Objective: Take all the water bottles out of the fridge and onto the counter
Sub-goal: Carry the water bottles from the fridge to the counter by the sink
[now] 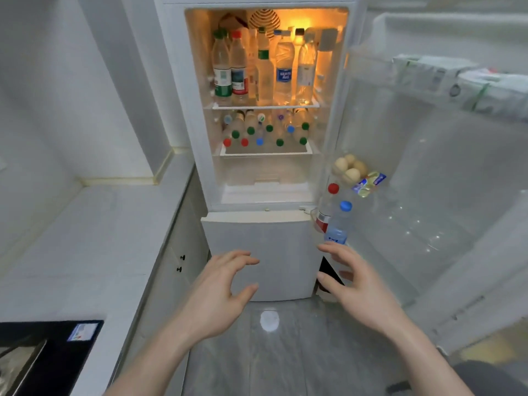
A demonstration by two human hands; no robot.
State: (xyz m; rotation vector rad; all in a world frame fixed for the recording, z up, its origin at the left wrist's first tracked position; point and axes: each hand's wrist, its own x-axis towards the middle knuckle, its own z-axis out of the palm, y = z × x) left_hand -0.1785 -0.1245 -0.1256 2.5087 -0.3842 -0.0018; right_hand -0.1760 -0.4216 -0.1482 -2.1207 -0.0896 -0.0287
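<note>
Head view: both hands (285, 284) spread, empty; clear plastic water bottles (263, 70) fill fridge (257, 252).

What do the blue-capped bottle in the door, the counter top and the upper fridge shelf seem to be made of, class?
Blue-capped bottle: clear, glossy plastic, most likely; the door shows through its body.
Counter top: pale, smooth and matt, perhaps stone or tile; the view leaves it open.
Upper fridge shelf: transparent, glass or clear plastic, with a white front trim; the caps below show through it.
</note>
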